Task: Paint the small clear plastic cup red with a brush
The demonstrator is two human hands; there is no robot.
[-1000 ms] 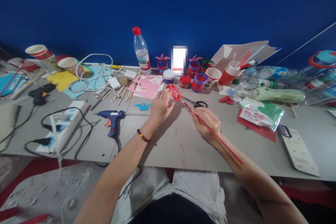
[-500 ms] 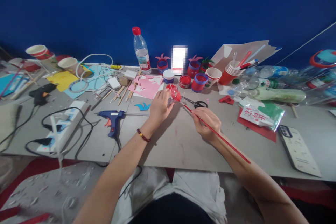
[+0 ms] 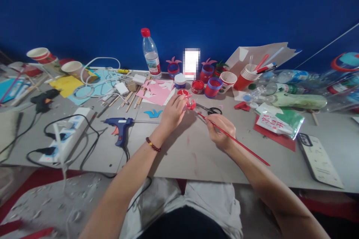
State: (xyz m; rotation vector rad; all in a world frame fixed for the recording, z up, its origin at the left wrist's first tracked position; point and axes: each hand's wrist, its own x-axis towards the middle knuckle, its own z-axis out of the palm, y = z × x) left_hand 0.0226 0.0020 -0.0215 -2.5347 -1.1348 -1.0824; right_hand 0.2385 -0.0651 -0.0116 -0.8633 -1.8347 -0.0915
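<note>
My left hand (image 3: 172,114) is closed around a small clear plastic bottle piece (image 3: 191,104) partly coated in red paint; the fingers hide much of it. In my right hand (image 3: 221,129) is a thin red paintbrush (image 3: 249,149), pinched near its front end. The brush tip points at the bottle piece with a small gap between them. Just beyond stand an open jar of red paint (image 3: 198,86) and a white-lidded jar (image 3: 180,81). Black-handled scissors (image 3: 215,111) lie behind the brush tip. A blue paper crown-shaped cutout (image 3: 153,114) rests left of my left hand.
A blue glue gun (image 3: 121,127) and a white power strip (image 3: 68,134) with cords lie at left. A red-capped bottle (image 3: 152,58) and red-and-purple painted cups (image 3: 213,87) stand at the back. Plastic bottles (image 3: 298,101) and a phone (image 3: 321,162) are at right.
The bottle piece has turned in my left hand, its end now facing more to the right. The brush has drawn slightly away from it, its rear end rising a little.
</note>
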